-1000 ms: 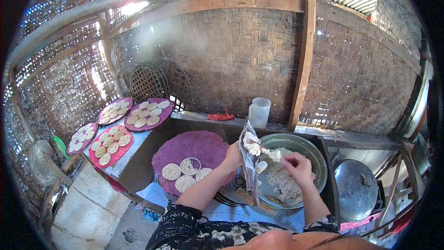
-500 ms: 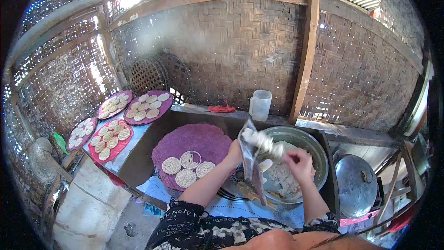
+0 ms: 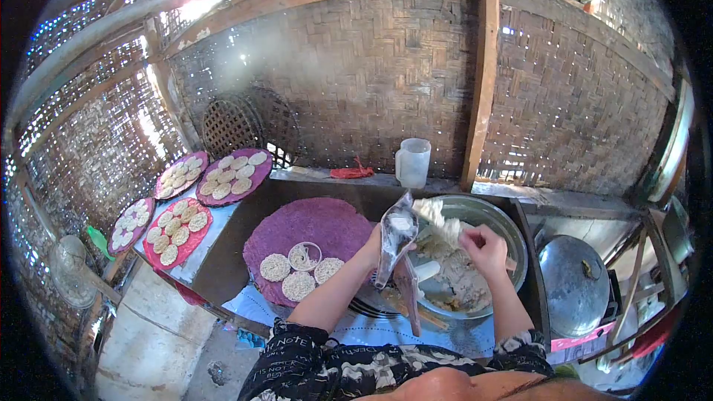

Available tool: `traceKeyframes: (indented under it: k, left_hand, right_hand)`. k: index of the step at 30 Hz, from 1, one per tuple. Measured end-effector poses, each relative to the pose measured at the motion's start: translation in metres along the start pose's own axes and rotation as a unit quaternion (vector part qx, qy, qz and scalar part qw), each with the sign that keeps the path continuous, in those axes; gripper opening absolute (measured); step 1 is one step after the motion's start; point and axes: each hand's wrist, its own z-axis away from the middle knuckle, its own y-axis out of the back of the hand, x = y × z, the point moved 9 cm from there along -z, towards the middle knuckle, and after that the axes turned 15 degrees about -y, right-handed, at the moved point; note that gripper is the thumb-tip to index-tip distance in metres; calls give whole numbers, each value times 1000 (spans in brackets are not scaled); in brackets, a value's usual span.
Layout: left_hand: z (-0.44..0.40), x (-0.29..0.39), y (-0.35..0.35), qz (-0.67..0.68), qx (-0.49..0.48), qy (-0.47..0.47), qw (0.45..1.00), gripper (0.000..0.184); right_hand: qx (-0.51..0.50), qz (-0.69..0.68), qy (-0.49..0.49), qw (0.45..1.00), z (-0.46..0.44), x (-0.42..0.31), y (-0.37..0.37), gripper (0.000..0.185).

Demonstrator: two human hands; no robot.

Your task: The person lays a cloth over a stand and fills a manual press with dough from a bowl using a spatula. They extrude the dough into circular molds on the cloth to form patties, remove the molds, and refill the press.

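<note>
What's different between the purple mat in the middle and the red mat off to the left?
The purple mat looks larger than the red mat. The purple mat has four pale rounds toward its near side, leaving much bare, while the red mat is mostly covered with more. Both carry pale rounds.

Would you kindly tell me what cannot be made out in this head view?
Head view: left hand, its grip mostly hidden behind the plastic bag.
Head view: details of the pale dough at the right hand, blurred.
Head view: anything beneath the domed lid, hidden by it.
</note>
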Motion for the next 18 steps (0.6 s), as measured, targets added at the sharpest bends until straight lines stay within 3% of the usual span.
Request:
traceKeyframes:
  k: [3,7,9,10,11,14,15,16,17,18]
  left_hand:
    - [-5,7,-18,-31,-35,-16,999,24]
    - [6,32,11,-109,-38,-62,991,26]
    - [17,46,34,-145,-24,-61,987,27]
    - [19,49,43,-171,-21,-47,984,26]
    - [22,61,40,-101,-13,-74,992,26]
    - [25,95,17,54,-40,-160,985,25]
    - [25,104,8,91,-59,-187,976,25]
    - [25,112,-2,127,-81,-211,966,25]
    - [28,122,-13,163,-103,-234,953,25]
    - [34,132,-23,167,-115,-246,948,24]
  right_hand:
    - [26,27,28,999,-3,8,-4,16]
    - [-158,-102,-35,982,17,24,-12,21]
    - [-59,26,-43,997,9,61,3,20]
    - [-66,138,-96,984,10,61,7,24]
    - [-69,252,-147,954,13,62,14,29]
    - [-61,109,49,991,30,36,-19,39]
    - [-206,-93,-38,973,37,42,-52,49]
    - [-334,-287,-128,889,59,31,-86,59]
    - [-449,-422,-193,763,92,-6,-111,70]
    - [-540,-535,-250,600,123,-52,-127,83]
